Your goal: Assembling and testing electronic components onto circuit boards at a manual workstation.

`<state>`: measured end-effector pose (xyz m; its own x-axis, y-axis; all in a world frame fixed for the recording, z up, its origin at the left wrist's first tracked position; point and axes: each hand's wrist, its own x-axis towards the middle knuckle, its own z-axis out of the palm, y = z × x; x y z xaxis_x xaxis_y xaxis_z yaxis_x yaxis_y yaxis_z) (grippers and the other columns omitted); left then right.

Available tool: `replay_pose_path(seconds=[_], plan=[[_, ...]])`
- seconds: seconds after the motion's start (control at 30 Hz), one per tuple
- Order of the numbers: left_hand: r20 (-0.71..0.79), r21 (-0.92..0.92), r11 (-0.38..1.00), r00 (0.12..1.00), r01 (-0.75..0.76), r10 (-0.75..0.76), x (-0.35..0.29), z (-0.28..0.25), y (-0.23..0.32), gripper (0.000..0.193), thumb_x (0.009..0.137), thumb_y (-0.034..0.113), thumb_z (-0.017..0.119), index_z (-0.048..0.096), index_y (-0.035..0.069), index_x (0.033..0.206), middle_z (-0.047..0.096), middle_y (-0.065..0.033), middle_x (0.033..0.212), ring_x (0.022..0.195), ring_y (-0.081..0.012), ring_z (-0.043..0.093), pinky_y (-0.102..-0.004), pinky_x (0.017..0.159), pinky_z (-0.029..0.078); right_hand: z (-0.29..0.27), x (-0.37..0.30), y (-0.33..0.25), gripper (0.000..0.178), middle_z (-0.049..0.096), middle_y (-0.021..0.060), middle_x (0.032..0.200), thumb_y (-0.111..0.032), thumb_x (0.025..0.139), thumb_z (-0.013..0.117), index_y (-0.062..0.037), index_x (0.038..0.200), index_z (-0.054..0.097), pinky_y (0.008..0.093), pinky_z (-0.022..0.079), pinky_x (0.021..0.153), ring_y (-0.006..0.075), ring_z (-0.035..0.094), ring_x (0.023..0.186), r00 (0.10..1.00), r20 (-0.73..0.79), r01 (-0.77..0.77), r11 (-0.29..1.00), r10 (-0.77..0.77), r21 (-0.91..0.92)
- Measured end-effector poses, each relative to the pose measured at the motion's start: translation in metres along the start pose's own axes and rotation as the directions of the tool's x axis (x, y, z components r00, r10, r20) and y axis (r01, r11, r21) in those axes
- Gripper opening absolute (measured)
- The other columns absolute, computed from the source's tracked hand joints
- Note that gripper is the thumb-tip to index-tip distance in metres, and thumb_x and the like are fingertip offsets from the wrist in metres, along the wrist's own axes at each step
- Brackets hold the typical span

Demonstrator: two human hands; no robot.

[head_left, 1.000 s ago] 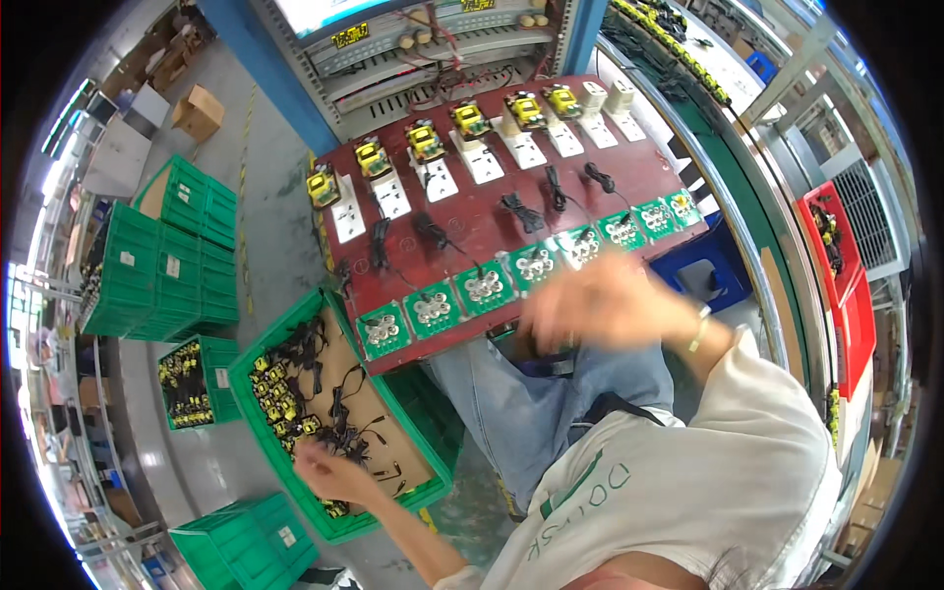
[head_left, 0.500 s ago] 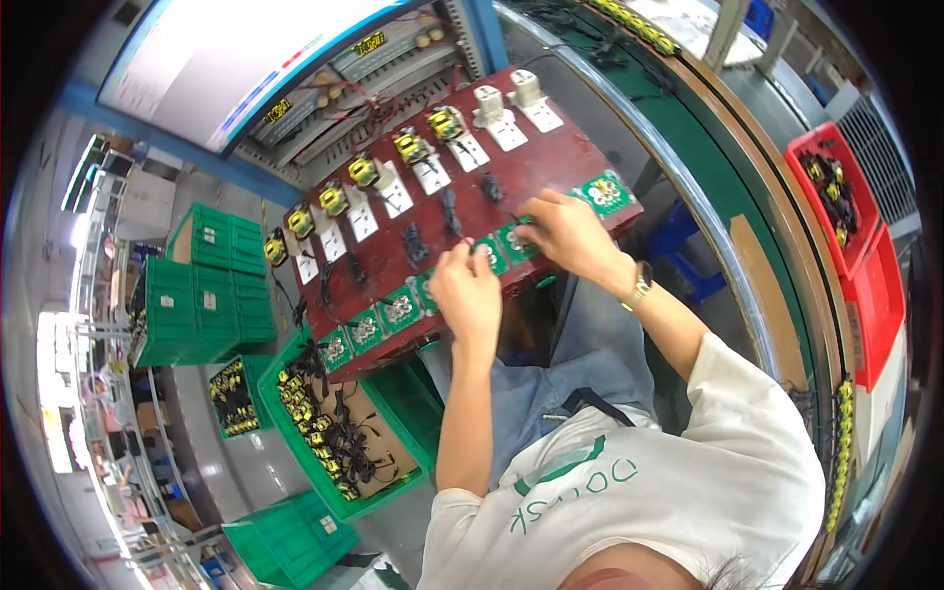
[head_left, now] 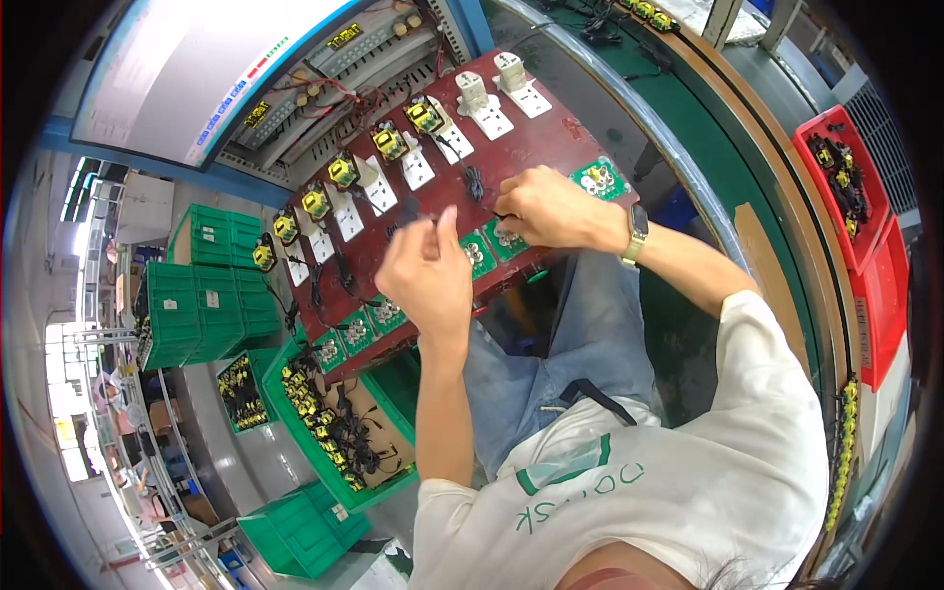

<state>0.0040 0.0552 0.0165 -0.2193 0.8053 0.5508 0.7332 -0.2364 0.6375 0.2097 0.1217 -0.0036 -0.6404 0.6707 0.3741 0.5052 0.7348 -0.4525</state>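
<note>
My right hand (head_left: 556,209) is closed at the near edge of the dark red bench board (head_left: 536,147), above one of the green circuit boards (head_left: 479,256). Its fingertips pinch the end of a black cable (head_left: 474,183) whose coil lies just beyond. Raised over the board, my left hand (head_left: 430,280) has its fingers drawn together. A dark blur is by its fingertips, and what they hold, if anything, is hidden. Yellow-wrapped power adapter boards (head_left: 390,144) stand in white sockets (head_left: 417,169) along the far side, with black leads trailing toward me.
A monitor (head_left: 187,79) and a wired rack stand beyond the bench. At lower left, a green crate (head_left: 295,433) holds yellow adapter boards and black cables. Stacked green crates (head_left: 197,305) stand farther left. Red bins (head_left: 875,285) and a conveyor with a metal rail (head_left: 639,118) lie right.
My left hand has come away from the circuit boards, moving left and up. My right hand has shifted slightly left. The view has tilted a little.
</note>
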Motion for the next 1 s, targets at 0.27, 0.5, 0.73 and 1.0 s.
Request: replay_pose_path(seconds=[0.27,0.5,0.73,1.0], plan=[[0.285,-0.110,0.960,0.933,0.258,-0.218,0.029,0.010,0.003,0.014,0.091,0.012,0.079,0.077,-0.002,0.089,0.072,-0.0144,0.070,0.058,-0.0267,0.064,-0.0363,0.059,0.054,-0.080,0.048,-0.008,0.016,0.069,0.0108,0.072,-0.010,0.086,0.081,0.0032,0.083,0.074,0.0361,0.049,0.060,0.0250,0.054,0.056,0.982,-0.156,-0.093,0.989,0.110,0.114],[0.500,0.409,0.911,0.848,-0.051,-0.177,0.068,0.001,0.008,0.033,0.098,0.031,0.070,0.077,-0.001,0.092,0.073,-0.0217,0.080,0.072,-0.0448,0.071,-0.0535,0.070,0.058,-0.086,0.072,0.019,0.031,0.074,0.0119,0.075,-0.028,0.091,0.079,0.0023,0.086,0.076,0.0432,0.056,0.066,0.0314,0.064,0.062,0.885,0.235,-0.366,0.913,0.401,-0.180],[0.422,0.517,0.846,0.899,-0.130,-0.119,0.170,0.053,-0.051,0.044,0.092,0.030,0.073,0.068,0.002,0.126,0.063,-0.0303,0.119,0.092,-0.0498,0.073,-0.0558,0.083,0.061,0.005,0.168,0.025,0.046,0.078,0.0202,0.098,-0.048,0.099,0.068,-0.0040,0.113,0.067,0.0537,0.061,0.077,0.0436,0.076,0.084,0.884,-0.282,-0.460,0.800,0.372,-0.385],[0.370,0.425,0.902,0.924,-0.072,-0.101,0.194,0.054,-0.032,0.049,0.090,0.026,0.071,0.069,-0.002,0.130,0.068,-0.0282,0.122,0.096,-0.0439,0.076,-0.0495,0.079,0.063,-0.023,0.184,0.045,0.040,0.081,0.0168,0.095,-0.041,0.095,0.067,-0.0050,0.109,0.078,0.0508,0.062,0.077,0.0405,0.077,0.083,0.862,-0.203,-0.491,0.865,0.464,-0.107]])
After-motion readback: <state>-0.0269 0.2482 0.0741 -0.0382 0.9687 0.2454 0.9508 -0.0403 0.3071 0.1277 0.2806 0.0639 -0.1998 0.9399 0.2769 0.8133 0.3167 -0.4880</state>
